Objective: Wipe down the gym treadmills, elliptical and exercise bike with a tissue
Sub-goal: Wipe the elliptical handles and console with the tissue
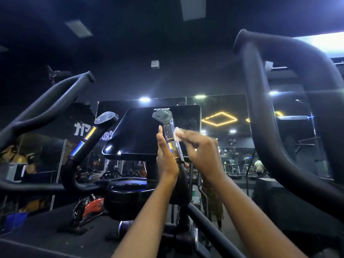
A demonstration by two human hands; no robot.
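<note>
So the white tissue (176, 134) is sitting bunched up at the fingertips of the right hand (202, 151), which is reaching up from below with its fingers curled and pinching it. The tissue is pressing against the right side of the upright grip handle (168, 132), just by its little button panel. On the opposite side of that handle, the left hand (165, 155) is standing edge-on with its fingers straight and together, lying flat against the handle and not gripping anything.

Right behind the handle the dark console screen (141, 133) is tilting back and showing some speckles. Left of the handle a matching second handle (89, 138) is leaning away, and below it a round cup holder (126, 190) is sticking out. Far right of the handle a thick curved black arm bar (270, 108) is looping through the view and blocking a lot of the mirror (219, 119) behind, where a yellow diamond light is glowing. Another arm bar (46, 108) is angling up on the far left.
</note>
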